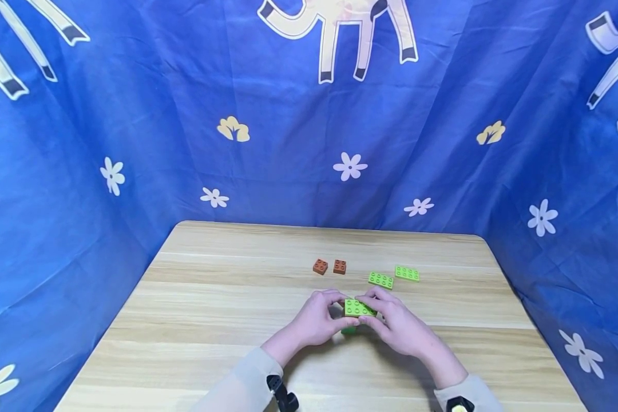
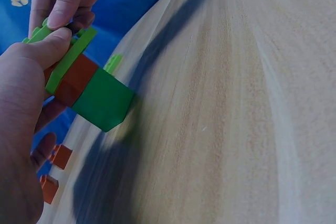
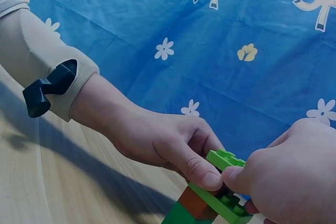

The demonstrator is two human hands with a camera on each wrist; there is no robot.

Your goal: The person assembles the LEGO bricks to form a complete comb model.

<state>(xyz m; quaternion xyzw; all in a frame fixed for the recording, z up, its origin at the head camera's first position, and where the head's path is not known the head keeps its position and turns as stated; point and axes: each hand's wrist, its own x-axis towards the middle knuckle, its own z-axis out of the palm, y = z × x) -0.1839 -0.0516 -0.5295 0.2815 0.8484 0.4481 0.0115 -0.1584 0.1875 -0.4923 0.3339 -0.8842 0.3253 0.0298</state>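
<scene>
A stack of toy building bricks is between the two hands: a dark green brick (image 2: pixel 105 100) at the bottom, a reddish-brown brick (image 2: pixel 76 80) above it, and light green plates higher up. My left hand (image 1: pixel 316 320) grips the stack from the left, its thumb lying along a light green plate (image 2: pixel 73 59). From the other side my right hand (image 1: pixel 401 323) pinches the topmost light green plate (image 1: pixel 357 308), its studs facing up. Fingers hide the middle of the stack, so I cannot tell whether the top plate is fully seated.
Two small reddish-brown bricks, one at left (image 1: pixel 320 266) and one at right (image 1: pixel 340 266), lie beyond the hands. Two light green plates, a nearer one (image 1: pixel 381 280) and a farther one (image 1: pixel 407 273), lie to their right on the wooden table (image 1: pixel 211 292). A blue patterned cloth (image 1: pixel 288 143) surrounds the table.
</scene>
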